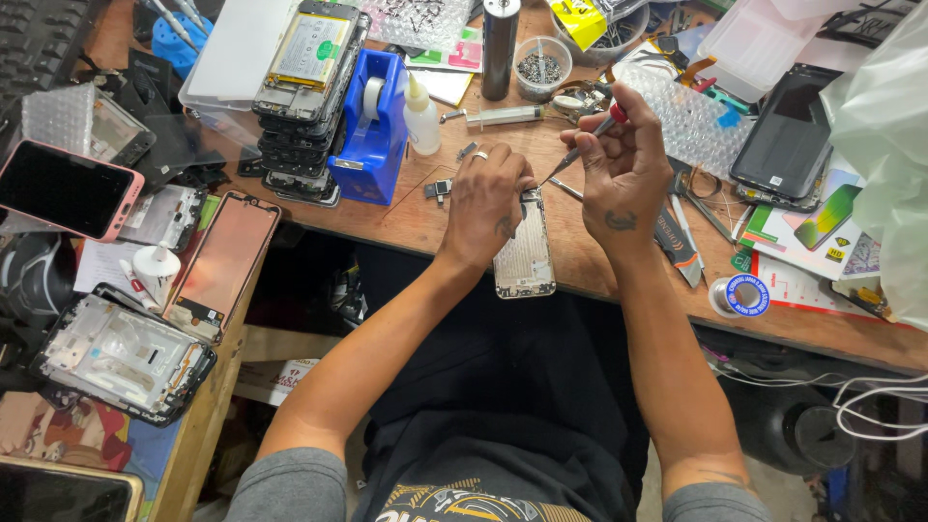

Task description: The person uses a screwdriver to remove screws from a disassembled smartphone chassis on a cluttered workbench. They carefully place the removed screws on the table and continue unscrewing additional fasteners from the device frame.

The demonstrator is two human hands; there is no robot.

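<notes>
Silver phone lengthwise away, left hand pinning, right hand w/ screwdriver

Left hand steadies opened phone; right hand holds screwdriver.

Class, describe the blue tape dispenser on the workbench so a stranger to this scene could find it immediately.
Start at the wooden workbench and look to the left hand. Just beyond it, away from the right hand, beside a stack of opened phones, stands the tape dispenser. It is the only bright blue boxy thing there, holding a white roll.
</notes>
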